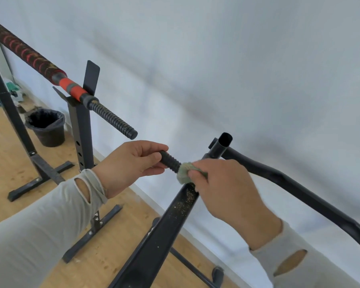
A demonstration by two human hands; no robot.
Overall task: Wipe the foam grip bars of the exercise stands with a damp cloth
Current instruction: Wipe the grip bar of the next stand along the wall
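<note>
Cloth (184, 172) under right hand (231, 196), against grip bar (169, 161)

Bright, even daylight with no glare; soft grey shadows smear across the wall (237, 59). Wide-angle bending curves lines near the edges, and motion blur softens the wall and floor (13, 142)

One head-worn view looks down, close over the hands (175, 175), seemingly tilted.

Black round bin (47, 127) with dark liner on light wooden floor (0, 159), beside white wall (216, 59); green-white clutter (13, 91) behind, blurred.
</note>
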